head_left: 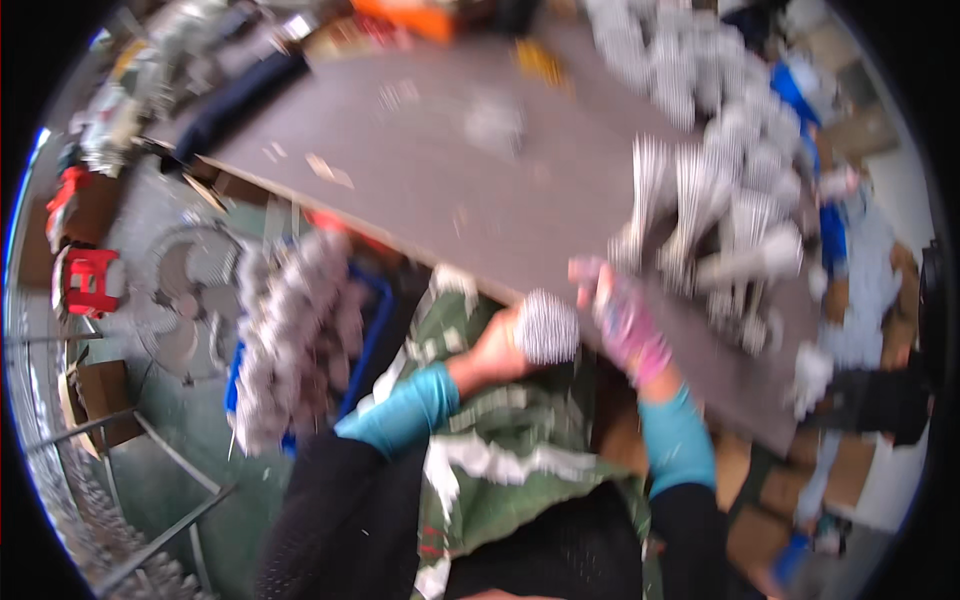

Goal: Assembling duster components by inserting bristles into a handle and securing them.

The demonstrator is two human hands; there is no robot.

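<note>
on my feed the left hand [493, 345] grips a white ribbed rounded bundle [547, 328], the pink-gloved right hand [630, 325] loosely spread near the brown tabletop [540, 200].

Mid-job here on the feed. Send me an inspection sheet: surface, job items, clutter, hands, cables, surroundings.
Surface: flat brownish-grey tabletop, set slantwise in view.
Job items: white ribbed, round-ended bundle in hand; white ribbed, flared bundles massed on the table's right side; more whitish pieces in a blue crate to the left.
Clutter: small pale flat scraps, a blurred yellow item, a long dark object at the table's left.
Hands: left hand grips the bundle; right hand, pink-patterned, blurred, grip unclear.
Cables: nothing seen.
Surroundings: round grey fan, red stool, brown cardboard box.
</note>
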